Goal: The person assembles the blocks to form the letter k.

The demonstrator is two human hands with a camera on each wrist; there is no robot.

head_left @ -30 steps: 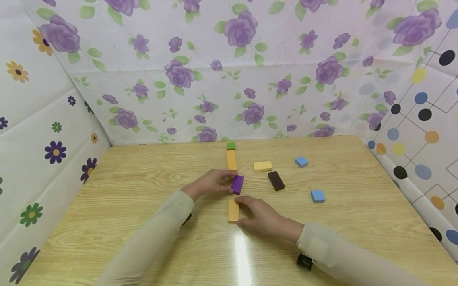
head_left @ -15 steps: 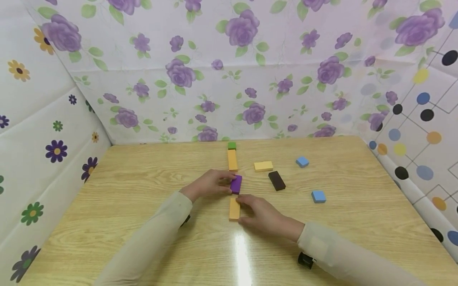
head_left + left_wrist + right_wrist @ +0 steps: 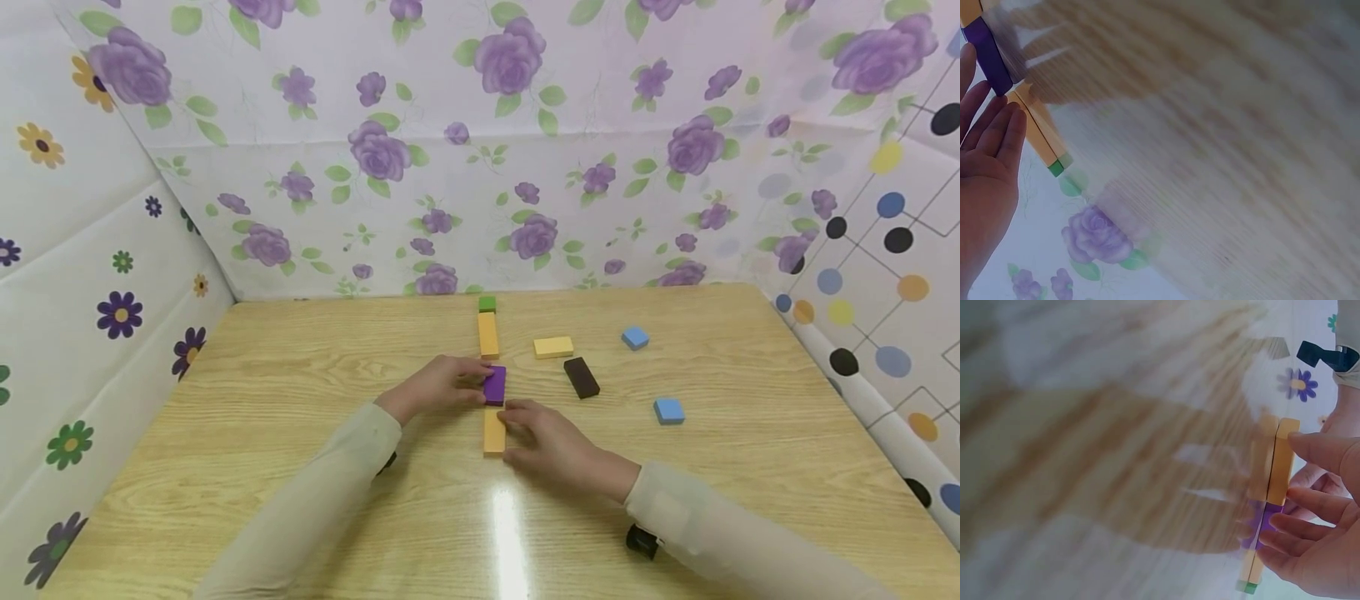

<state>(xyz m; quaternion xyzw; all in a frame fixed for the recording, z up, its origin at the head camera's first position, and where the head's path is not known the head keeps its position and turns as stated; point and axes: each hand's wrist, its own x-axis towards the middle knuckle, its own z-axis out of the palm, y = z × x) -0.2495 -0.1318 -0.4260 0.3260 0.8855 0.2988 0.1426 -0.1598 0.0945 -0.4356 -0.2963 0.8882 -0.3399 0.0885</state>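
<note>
A purple block lies flat on the wooden table. My left hand touches its left side, thumb near the front corner and fingertips at the far corner. Just in front, an orange block stands end to end with the purple one. Along its right side rest the thumb and fingertips of my right hand; the right wrist view shows those fingers fairly straight. Beyond a small gap behind the purple block lie another orange block and a green block, in the same line.
To the right lie a pale yellow block, a dark brown block and two blue blocks. Flower-patterned cloth hangs behind the table, and patterned sheets flank both sides.
My right hand and the near orange block have moved forward, closing the space to the purple block. The purple block has shifted slightly left and turned straighter, with my left hand beside it.
</note>
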